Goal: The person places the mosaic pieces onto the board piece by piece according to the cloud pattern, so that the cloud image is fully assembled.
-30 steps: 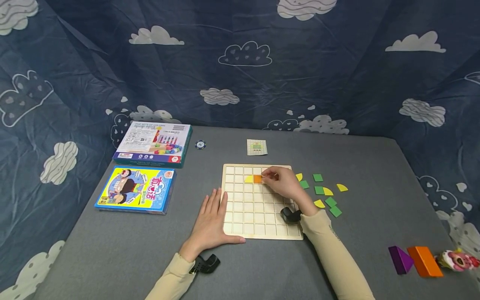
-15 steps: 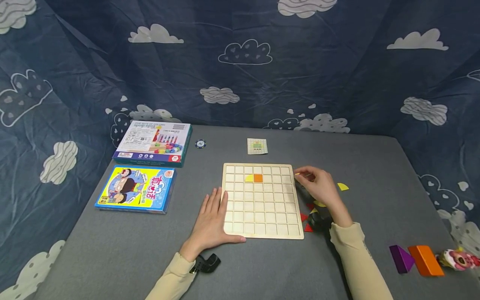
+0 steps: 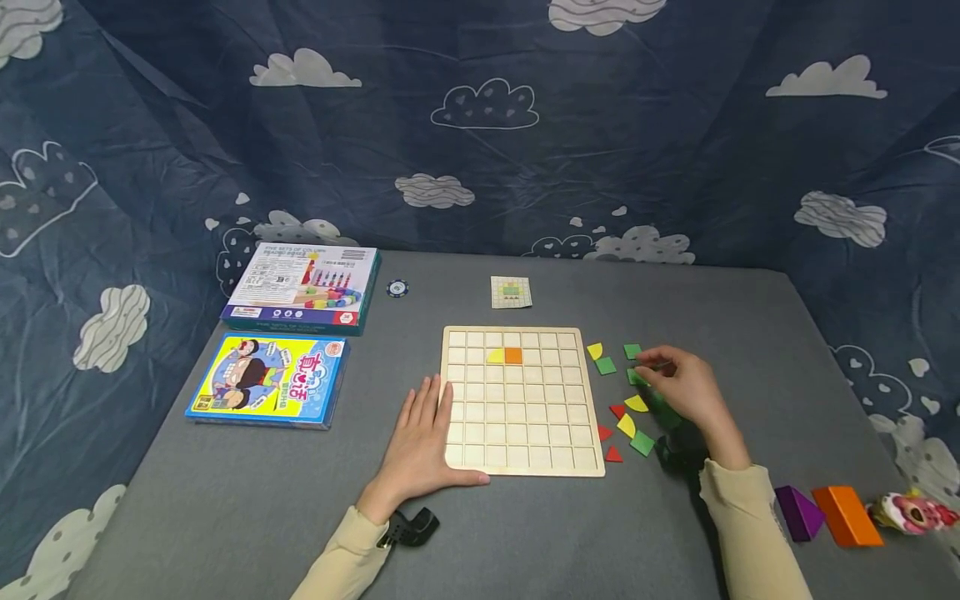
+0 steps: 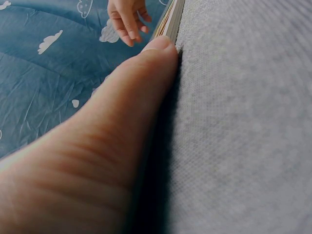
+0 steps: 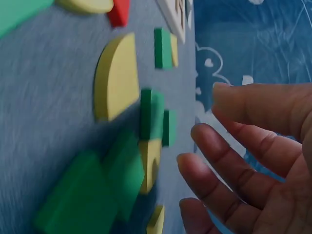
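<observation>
A wooden grid board (image 3: 517, 433) lies on the grey table, with a yellow quarter-round (image 3: 495, 357) and an orange square (image 3: 513, 356) in its second row. My left hand (image 3: 423, 437) lies flat on the board's left edge, and its thumb (image 4: 122, 122) presses along the board's rim (image 4: 168, 24). My right hand (image 3: 651, 365) hovers over loose pieces right of the board, fingertips at a green square (image 3: 636, 377). In the right wrist view its fingers (image 5: 229, 156) are spread and hold nothing, next to a yellow piece (image 5: 114, 78) and green pieces (image 5: 151, 114).
Green, yellow and red pieces (image 3: 626, 425) are scattered beside the board. Two game boxes (image 3: 300, 287) (image 3: 270, 379) lie at the left, a chip (image 3: 397, 288) and a pattern card (image 3: 512, 292) behind the board. Purple (image 3: 798, 512) and orange (image 3: 847, 517) blocks and a small toy (image 3: 911, 512) sit at the front right.
My right hand left the orange square on the board and moved right, out over the loose pieces. The left hand stayed where it was.
</observation>
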{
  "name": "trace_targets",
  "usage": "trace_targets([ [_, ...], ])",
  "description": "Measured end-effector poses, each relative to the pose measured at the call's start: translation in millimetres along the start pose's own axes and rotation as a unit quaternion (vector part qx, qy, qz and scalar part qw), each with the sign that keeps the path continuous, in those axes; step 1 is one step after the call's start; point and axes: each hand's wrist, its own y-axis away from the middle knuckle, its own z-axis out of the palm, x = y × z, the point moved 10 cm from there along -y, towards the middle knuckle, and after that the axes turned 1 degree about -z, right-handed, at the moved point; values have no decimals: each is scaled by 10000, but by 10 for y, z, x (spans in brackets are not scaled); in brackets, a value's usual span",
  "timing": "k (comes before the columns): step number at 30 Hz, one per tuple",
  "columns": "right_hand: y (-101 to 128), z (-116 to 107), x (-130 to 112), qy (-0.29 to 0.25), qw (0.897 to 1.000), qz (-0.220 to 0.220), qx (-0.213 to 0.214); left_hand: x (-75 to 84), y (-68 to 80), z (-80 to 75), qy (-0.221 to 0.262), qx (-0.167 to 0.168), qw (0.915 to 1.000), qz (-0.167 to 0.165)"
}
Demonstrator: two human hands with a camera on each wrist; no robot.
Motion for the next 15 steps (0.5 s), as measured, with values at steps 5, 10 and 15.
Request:
trace_targets([
  [5, 115, -196, -287, -112, 9989, 290, -347, 8, 0, -5, 6, 10, 10000, 20],
  [10, 158, -241, -335, 86, 9969, 432, -646, -5, -2, 10, 0, -90, 9999, -51],
  [15, 174, -208, -296, 171, 9953, 510, -802, -3, 2, 6, -23, -50, 10000, -22],
])
